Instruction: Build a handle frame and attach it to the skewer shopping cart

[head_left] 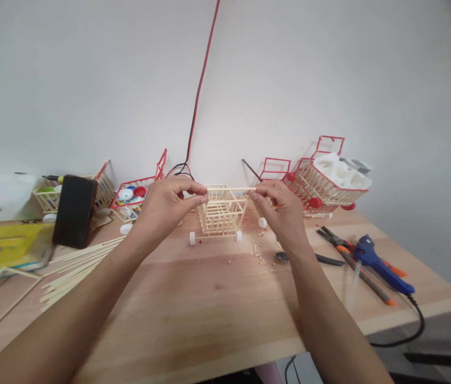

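Between my two hands a thin wooden stick (231, 190) runs level, just above the near top edge of a small cart made of sticks (221, 218). My left hand (171, 202) pinches the stick's left end between thumb and fingers. At the other end, my right hand (279, 208) pinches it the same way. Whether the stick touches the cart's frame I cannot tell. The cart stands on white bottle-cap wheels (192, 238), with its slatted basket facing me. My fingers partly hide its upper corners.
Finished-looking carts with red trim (329, 181) stand along the wall. A blue glue gun (383, 266) and pliers (333, 238) lie at right, a dark cutter (309, 258) nearer. At left are a black phone (74, 212), loose sticks (77, 272) and a yellow package (5, 248).
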{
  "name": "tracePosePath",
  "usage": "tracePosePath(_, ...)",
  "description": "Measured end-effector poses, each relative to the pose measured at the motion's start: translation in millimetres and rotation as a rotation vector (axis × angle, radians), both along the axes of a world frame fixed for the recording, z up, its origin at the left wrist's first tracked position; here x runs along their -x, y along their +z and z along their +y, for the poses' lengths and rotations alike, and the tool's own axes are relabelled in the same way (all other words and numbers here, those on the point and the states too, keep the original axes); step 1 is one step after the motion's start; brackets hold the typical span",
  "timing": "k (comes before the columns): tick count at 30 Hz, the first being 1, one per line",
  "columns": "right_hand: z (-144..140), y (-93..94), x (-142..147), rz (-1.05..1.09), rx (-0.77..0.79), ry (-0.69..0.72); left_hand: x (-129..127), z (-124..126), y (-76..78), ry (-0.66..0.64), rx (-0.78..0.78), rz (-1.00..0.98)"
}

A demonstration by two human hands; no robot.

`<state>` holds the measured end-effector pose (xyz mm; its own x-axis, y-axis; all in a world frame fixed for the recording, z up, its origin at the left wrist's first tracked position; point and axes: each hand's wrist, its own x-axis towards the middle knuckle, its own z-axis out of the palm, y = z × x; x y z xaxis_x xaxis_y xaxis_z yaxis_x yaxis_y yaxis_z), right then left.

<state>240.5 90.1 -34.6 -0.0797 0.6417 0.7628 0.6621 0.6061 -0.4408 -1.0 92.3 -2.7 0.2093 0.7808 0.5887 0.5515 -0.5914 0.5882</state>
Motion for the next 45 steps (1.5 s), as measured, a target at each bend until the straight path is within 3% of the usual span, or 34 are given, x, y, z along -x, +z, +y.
tracePosePath(13, 0.2, 0.7, 0.9, -0.011, -0.018, -0.005, -5.5, -4.1, -3.4, 0.010, -0.114, 0.017)
tracePosePath(35, 1.0, -0.1, 3.0, 0.004, -0.058, -0.023, -4.7, -4.8, -5.1, 0.011, -0.123, 0.006)
tracePosePath(45, -5.4, 4.3, 6.2, 0.014, -0.233, -0.051, -5.1, -5.1, -4.6, 0.019, -0.115, -0.004)
